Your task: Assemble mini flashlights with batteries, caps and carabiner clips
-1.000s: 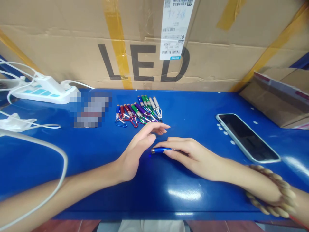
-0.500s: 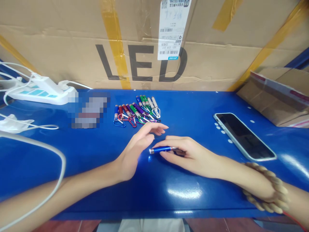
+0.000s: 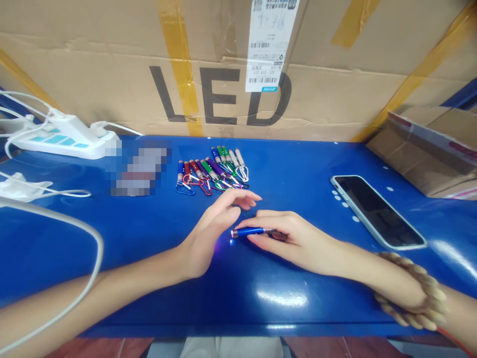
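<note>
One big cardboard carton (image 3: 119, 59), printed LED in black and crossed by yellow tape (image 3: 179, 54), fills the far side of the blue bench (image 3: 294, 171). At the right end of that bench sits a smaller cardboard box (image 3: 417, 154), and at the left end a white power strip (image 3: 67, 141) with plugs and cables in it; a pixelated grey item (image 3: 141, 169) lies just beside it. Two hands meet near the middle. The left hand (image 3: 208, 238) is released, cupped loosely with its thumb apart from the curved fingers, while the right hand (image 3: 290, 233) grasps a blue mini flashlight between thumb and fingers, palm down. Right of them lies a smartphone (image 3: 378, 211) in a pale case, screen up; a white shipping label (image 3: 270, 44) is stuck on the carton, and a bead bracelet (image 3: 432, 303) circles the right wrist. Beyond the left fingertips lies a cluster of mini flashlights (image 3: 208, 169) in blue, red, green, purple and silver, with carabiner clips. Smallest are the held blue mini flashlight (image 3: 249, 231), its lit end pointing toward the left hand, and the bright spot (image 3: 232, 242) just below that end.
</note>
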Tool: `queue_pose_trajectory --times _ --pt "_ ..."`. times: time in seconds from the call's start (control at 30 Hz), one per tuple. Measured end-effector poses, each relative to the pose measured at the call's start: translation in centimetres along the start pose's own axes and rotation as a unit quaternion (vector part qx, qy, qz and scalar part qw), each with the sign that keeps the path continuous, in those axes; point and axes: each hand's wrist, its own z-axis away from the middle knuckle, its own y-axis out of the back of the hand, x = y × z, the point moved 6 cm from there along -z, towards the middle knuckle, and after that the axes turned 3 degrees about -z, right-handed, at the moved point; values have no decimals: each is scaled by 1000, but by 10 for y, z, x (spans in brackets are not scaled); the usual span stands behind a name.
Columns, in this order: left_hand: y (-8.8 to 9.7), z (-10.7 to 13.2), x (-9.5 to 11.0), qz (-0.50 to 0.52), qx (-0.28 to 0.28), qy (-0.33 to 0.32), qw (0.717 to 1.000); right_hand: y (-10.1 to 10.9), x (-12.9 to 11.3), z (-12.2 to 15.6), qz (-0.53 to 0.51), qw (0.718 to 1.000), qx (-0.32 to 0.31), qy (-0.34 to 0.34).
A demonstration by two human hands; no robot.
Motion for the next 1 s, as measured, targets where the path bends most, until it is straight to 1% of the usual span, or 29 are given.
queue_pose_trajectory --times 0.17,0.43,0.67,1.0 --pt "0 -1 -1 -2 0 -1 1000 0 0 -1 1 1000 9 3" --pt "0 0 -2 8 0 -6 1000 0 -1 -2 0 1000 6 15" --pt "0 -1 -1 3 0 0 1000 0 -1 -3 3 1000 5 10" --pt "-1 0 1 0 3 1 1000 -1 0 -2 -23 1000 -7 14"
